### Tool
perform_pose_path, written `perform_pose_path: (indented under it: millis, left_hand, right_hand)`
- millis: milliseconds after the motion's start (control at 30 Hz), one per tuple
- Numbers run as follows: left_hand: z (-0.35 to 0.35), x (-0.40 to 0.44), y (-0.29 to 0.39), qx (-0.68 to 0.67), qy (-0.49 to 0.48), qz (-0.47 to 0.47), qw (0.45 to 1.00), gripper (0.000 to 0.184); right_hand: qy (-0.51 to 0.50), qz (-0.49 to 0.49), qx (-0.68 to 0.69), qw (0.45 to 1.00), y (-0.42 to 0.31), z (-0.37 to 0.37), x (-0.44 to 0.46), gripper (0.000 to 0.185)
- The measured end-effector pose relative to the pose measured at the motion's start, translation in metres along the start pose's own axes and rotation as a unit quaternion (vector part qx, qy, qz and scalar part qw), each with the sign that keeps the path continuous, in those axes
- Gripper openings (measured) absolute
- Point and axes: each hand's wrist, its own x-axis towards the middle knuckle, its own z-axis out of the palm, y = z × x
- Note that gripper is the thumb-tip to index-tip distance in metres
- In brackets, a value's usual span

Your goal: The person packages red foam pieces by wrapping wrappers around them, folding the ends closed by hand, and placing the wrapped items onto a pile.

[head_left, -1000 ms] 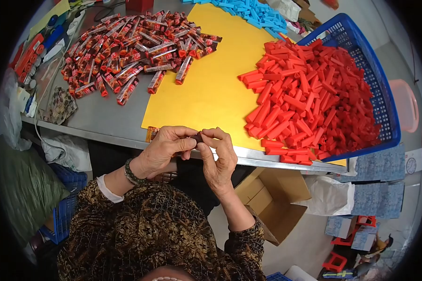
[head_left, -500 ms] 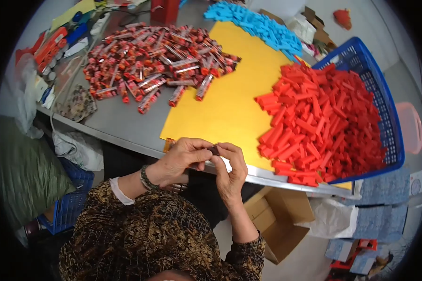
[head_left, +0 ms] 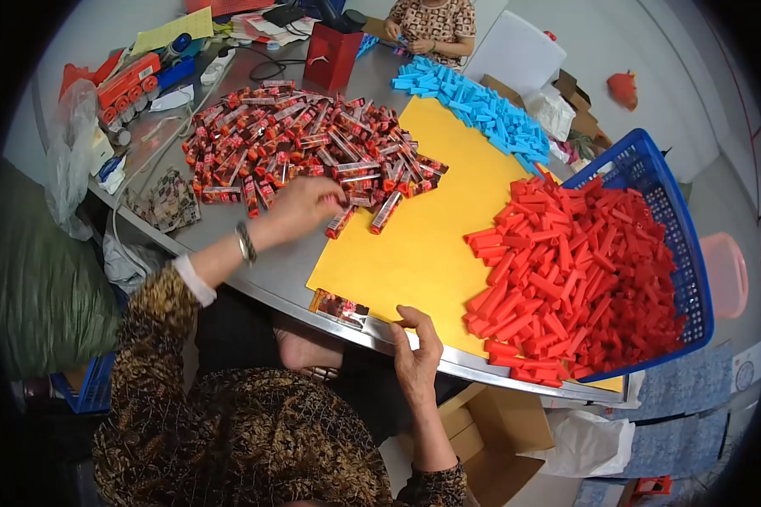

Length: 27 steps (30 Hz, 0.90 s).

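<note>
- Wrapped sticks (head_left: 292, 139) in red-and-brown printed wrappers lie heaped on the metal table (head_left: 220, 237), a few overlapping the yellow sheet (head_left: 397, 258).
- Left hand (head_left: 303, 209): over the heap's near edge, fingers partly curled; whether they grip a stick cannot be told.
- Right hand (head_left: 417, 351): at the table's front edge, thumb and forefinger apart, nothing visible between them.
- Flat printed wrapper (head_left: 338, 309): between the hands, at the sheet's near edge.
- Red three-sided sticks (head_left: 575, 279): spilling from a tilted blue basket (head_left: 687, 245) at right.
- Light-blue sticks (head_left: 473, 106): piled beyond the sheet, near a seated co-worker (head_left: 435, 24).
</note>
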Motion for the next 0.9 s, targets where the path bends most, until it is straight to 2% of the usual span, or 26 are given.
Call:
perform_pose_path:
  millis: [33,100,200,233,300,433,500,567,700,833,900]
  left_hand:
    - [-0.01,0.014,-0.013,0.073,0.026,0.03,0.997,0.025]
    - [-0.03,0.041,-0.03,0.167,-0.012,-0.007,0.986,0.03]
    - [-0.03,0.056,-0.067,0.286,0.107,0.113,0.946,0.056]
    - [-0.026,0.052,-0.057,0.292,0.128,0.119,0.941,0.055]
    - [-0.01,0.035,-0.036,0.246,0.134,0.165,0.946,0.046]
    - [0.026,-0.027,0.001,0.113,-0.041,0.161,0.98,0.027]
    - [0.048,-0.058,0.005,0.052,-0.066,0.202,0.976,0.026]
    - [0.052,-0.073,0.024,0.03,-0.143,0.17,0.975,0.026]
    - [0.057,-0.079,0.04,0.03,-0.221,0.114,0.968,0.026]
    - [0.065,-0.077,0.034,-0.034,-0.227,0.042,0.972,0.021]
    - [0.065,-0.074,0.037,-0.053,-0.213,0.03,0.975,0.014]
  right_hand:
    - [-0.009,0.012,0.001,1.0,0.0,0.001,-0.002,0.023]
    - [-0.037,0.029,0.019,0.999,-0.004,0.005,-0.003,0.021]
    - [-0.066,0.036,0.044,0.996,-0.011,0.01,0.0,0.02]
    - [-0.072,0.022,0.035,0.997,-0.009,0.009,0.0,0.02]
    - [-0.08,0.004,0.008,0.997,-0.003,-0.001,0.003,0.02]
    - [-0.07,-0.022,-0.115,0.991,0.018,-0.036,0.018,0.02]
    - [-0.029,-0.024,-0.187,0.982,0.03,-0.054,0.035,0.02]
    - [0.004,-0.085,-0.31,0.947,0.049,-0.074,0.061,0.022]
    - [-0.021,-0.069,-0.488,0.87,0.099,-0.093,0.114,0.033]
    - [-0.031,-0.077,-0.599,0.796,0.15,-0.093,0.162,0.044]
    - [-0.06,-0.06,-0.619,0.781,0.162,-0.089,0.179,0.047]
